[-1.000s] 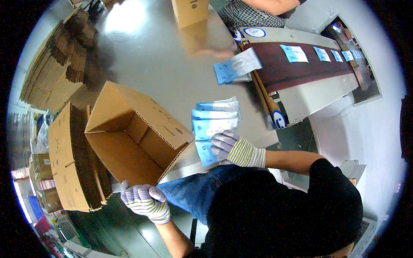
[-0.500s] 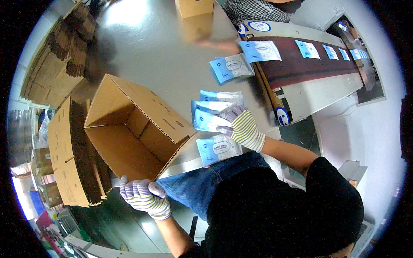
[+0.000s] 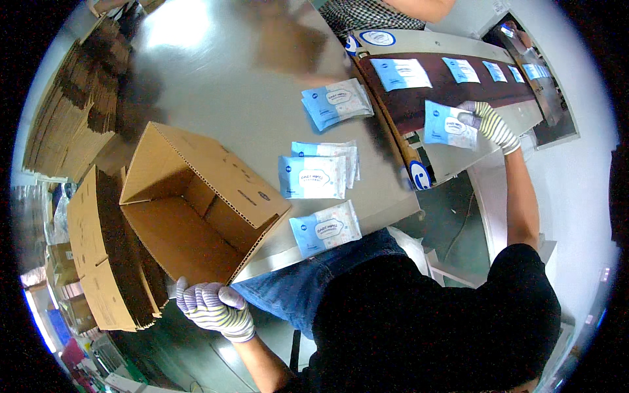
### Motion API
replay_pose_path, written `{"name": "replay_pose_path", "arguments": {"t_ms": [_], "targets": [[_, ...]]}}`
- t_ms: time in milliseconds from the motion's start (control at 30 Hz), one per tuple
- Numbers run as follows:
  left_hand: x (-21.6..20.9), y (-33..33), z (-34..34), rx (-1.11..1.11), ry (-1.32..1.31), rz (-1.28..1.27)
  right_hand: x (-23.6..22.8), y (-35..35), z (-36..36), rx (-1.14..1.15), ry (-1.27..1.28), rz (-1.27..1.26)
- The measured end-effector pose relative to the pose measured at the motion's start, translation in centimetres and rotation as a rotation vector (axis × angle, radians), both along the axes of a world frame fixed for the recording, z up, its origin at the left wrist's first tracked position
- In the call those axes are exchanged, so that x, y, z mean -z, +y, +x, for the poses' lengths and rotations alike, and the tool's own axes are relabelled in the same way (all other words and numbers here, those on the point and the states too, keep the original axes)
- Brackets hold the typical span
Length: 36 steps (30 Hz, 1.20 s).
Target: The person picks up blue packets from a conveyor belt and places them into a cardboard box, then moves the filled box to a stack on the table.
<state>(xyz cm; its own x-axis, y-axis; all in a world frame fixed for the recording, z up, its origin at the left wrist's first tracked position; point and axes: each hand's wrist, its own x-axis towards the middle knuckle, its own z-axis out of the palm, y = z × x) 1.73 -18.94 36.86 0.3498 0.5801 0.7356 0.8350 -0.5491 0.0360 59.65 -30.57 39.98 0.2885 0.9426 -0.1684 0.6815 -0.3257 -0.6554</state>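
Head view: the right hand [image 3: 493, 124], in a striped glove, is gripping a blue-and-white packet [image 3: 442, 126] by its right end, well to the right of the open cardboard box [image 3: 223, 177], over the near side of a dark red belt [image 3: 409, 108]. The left hand [image 3: 215, 308], also gloved, is resting with fingers partly curled at the box's near corner; whether its grip is closing on the cardboard, I cannot tell. The box is lying on the bench [image 3: 216, 78] with its mouth facing the person. Just right of the box, a single packet [image 3: 326, 228] is lying nearest the person, and two overlapping packets [image 3: 312, 177] are lying beyond it. Farther from the box, toward the belt, another overlapping pair [image 3: 336, 105] is lying. On the belt, well right of the box, a row of packets [image 3: 401, 74] is lying spaced out. Left of the box, flattened cartons [image 3: 92, 242] are standing stacked.
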Motion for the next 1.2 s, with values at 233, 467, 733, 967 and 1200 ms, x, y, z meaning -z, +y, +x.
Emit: {"name": "replay_pose_path", "arguments": {"t_ms": [233, 467, 733, 967, 1200], "targets": [[-0.3, 0.1, -0.1, 0.016, 0.018, 0.008, 0.8, 1.4, -0.5, -0.093, -0.735, 0.125], [-0.3, 0.7, -2.2, 0.032, 0.180, 0.097, 0.9, 9.6, -12.0, -0.325, -0.552, 0.303], [0.8, -0.7, -4.9, -0.087, 0.158, 0.071, 7.2, 6.6, -27.4, -0.790, -0.361, 0.319], [0.7, -0.6, -4.4, -0.102, 0.125, 0.065, 9.6, 6.7, -30.6, -0.680, -0.163, -0.399], [0.9, -0.3, -4.3, -0.150, 0.106, 0.085, 9.9, 11.4, -29.5, -0.434, -0.561, 0.100]]}}
